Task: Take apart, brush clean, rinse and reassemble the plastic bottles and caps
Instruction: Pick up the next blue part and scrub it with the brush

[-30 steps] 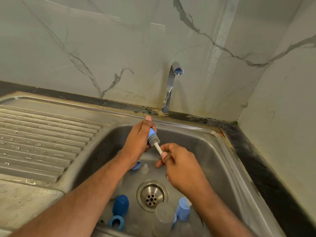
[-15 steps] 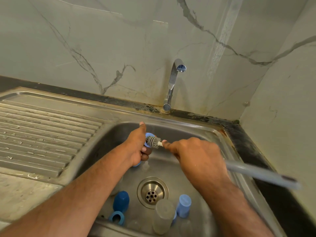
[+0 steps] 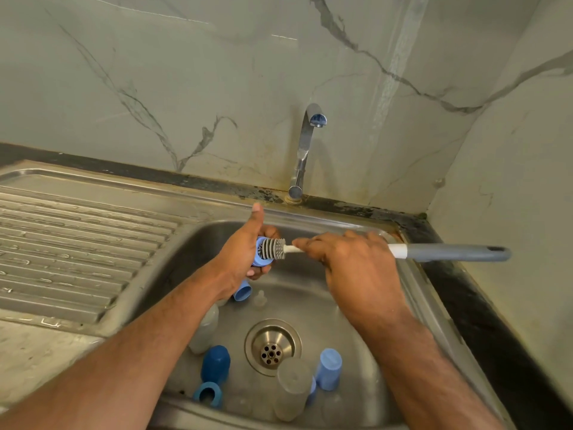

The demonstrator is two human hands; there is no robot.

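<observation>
- Marble walls meet in a corner behind a steel sink (image 3: 366,231); its tap (image 3: 305,144) shows no water running; a ribbed drainboard (image 3: 77,243) lies to the left.
- Left hand (image 3: 245,252) curls round a blue cap (image 3: 262,254) above the basin, thumb pointing up.
- Right hand (image 3: 350,259) grips the brush (image 3: 449,252) near its head; the bristles sit in the cap's mouth; the grey handle juts right over the rim.
- Step in hand, I judge: brushing this cap clean.
- Other parts lie around the drain (image 3: 273,346): a dark cap (image 3: 215,364), a ring (image 3: 207,395), a pale cap (image 3: 328,367), a bottle (image 3: 291,389); another bottle (image 3: 206,327) lies under the left forearm.
- Next likely calls for twisting the bristles inside; then rinsing, which needs the tap opened.
</observation>
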